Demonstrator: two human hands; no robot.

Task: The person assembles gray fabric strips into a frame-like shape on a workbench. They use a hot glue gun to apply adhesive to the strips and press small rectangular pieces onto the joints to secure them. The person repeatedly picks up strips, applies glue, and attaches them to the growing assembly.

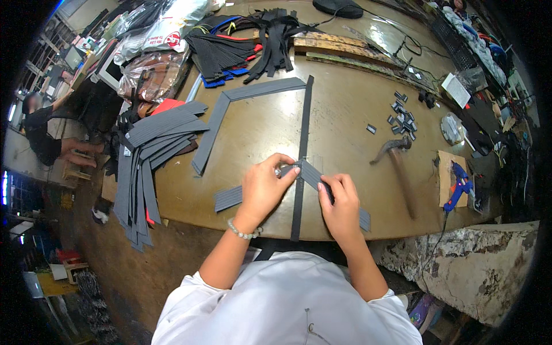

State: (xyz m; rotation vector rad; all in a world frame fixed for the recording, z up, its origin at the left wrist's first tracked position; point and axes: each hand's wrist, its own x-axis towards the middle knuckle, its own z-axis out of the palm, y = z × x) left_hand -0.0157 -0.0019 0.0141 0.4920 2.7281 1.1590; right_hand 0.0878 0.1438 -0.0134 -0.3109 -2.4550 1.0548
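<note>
A grey ribbed strap [311, 173] is bent into an angle, its peak lying over a black webbing strip [305, 123] that runs from the table's front edge toward the back. My left hand [265, 185] pinches the strap at the bend, thumb and fingers together. On the other arm of the angle, my right hand [341, 202] has its fingers closed round the strap; its fingertips are partly hidden. The strap's two ends stick out beyond my hands. Farther left, another grey ribbed strap [259, 90] lies bent at a corner, close to the black strip's far end.
A pile of grey straps [164, 129] overhangs the table's left edge. A hammer [401, 178] and small dark clips [402, 119] lie to the right, beyond them a blue glue gun [459, 187] on cardboard. Black straps [218, 54] and wooden bars [345, 52] occupy the back. A person [49, 132] sits far left.
</note>
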